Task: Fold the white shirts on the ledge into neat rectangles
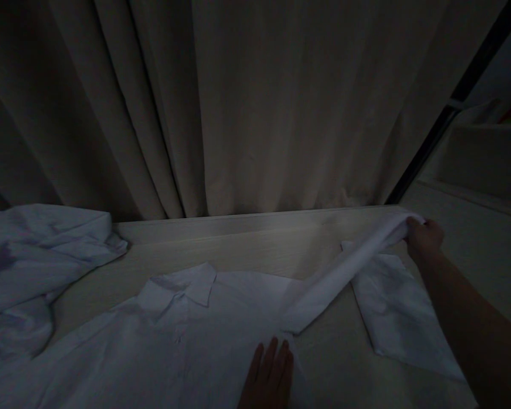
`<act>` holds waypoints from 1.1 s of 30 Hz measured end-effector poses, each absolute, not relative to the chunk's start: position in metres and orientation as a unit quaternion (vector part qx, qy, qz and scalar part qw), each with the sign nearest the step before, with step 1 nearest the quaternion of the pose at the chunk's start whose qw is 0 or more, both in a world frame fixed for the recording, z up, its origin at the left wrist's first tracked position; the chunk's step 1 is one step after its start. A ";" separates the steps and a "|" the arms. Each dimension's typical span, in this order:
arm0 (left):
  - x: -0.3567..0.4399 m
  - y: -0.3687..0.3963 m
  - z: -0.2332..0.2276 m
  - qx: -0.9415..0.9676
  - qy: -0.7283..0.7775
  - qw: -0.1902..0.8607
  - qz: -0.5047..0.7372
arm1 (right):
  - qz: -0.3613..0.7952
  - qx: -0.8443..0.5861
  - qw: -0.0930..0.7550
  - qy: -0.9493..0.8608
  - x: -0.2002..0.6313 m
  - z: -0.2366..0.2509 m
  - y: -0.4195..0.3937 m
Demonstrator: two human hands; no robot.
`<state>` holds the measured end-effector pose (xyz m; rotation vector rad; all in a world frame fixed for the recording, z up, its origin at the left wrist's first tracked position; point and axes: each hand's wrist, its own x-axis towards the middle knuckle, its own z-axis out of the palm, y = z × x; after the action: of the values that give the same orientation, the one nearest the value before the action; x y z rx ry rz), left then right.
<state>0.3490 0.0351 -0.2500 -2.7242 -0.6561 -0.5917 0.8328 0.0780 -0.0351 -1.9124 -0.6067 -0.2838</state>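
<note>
The right hand [423, 237] gripped the shirt [174, 341] sleeve [344, 270] stretched toward two o'clock, still unfolded, while the left hand [269, 375] pressed flat on its body.

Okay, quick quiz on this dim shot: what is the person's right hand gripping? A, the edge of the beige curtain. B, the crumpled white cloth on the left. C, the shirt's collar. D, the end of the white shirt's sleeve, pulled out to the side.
D: the right hand is closed on the end of the white shirt's sleeve, stretched out from the white collared shirt, while the left hand lies flat on the shirt.
</note>
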 end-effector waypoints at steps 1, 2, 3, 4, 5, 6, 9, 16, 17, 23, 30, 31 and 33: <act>0.351 0.034 -0.254 -0.937 -0.227 0.156 -0.213 | -0.123 -0.816 0.511 -0.239 0.828 -0.038 0.081; 0.352 0.033 -0.258 -0.935 -0.232 0.163 -0.215 | -0.127 -0.833 0.491 -0.221 0.821 -0.044 0.082; 0.354 0.033 -0.260 -0.935 -0.236 0.160 -0.213 | -0.132 -0.847 0.469 -0.212 0.811 -0.053 0.081; 0.355 0.034 -0.261 -0.937 -0.237 0.152 -0.207 | -0.138 -0.858 0.443 -0.220 0.799 -0.065 0.079; 0.356 0.034 -0.262 -0.941 -0.234 0.141 -0.200 | -0.138 -0.866 0.416 -0.242 0.784 -0.079 0.077; 0.357 0.034 -0.262 -0.946 -0.229 0.128 -0.191 | -0.130 -0.870 0.385 -0.279 0.768 -0.095 0.074; 0.358 0.034 -0.262 -0.955 -0.226 0.096 -0.167 | -0.058 -0.863 0.281 -0.415 0.720 -0.146 0.065; 0.363 0.031 -0.268 -0.941 -0.216 0.146 -0.217 | -0.004 -0.867 0.098 -0.489 0.691 -0.188 0.074; 0.363 0.031 -0.269 -0.936 -0.213 0.158 -0.233 | -0.005 -0.866 0.086 -0.493 0.693 -0.186 0.077; 0.364 0.028 -0.264 -0.945 -0.220 0.129 -0.205 | -0.054 -0.905 0.065 -0.416 0.701 -0.169 0.085; 0.366 0.028 -0.271 -0.949 -0.216 0.115 -0.198 | -0.042 -0.949 0.090 -0.298 0.719 -0.160 0.067; 0.365 0.028 -0.272 -0.950 -0.215 0.110 -0.197 | -0.039 -0.948 0.105 -0.298 0.720 -0.160 0.068; 0.365 0.027 -0.274 -0.952 -0.216 0.100 -0.192 | -0.038 -0.944 0.150 -0.291 0.720 -0.156 0.073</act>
<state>0.3649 0.0271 -0.2737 -2.8151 -0.6387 -0.5677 0.7200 0.0731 -0.1555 -2.7128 -0.8346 -0.1078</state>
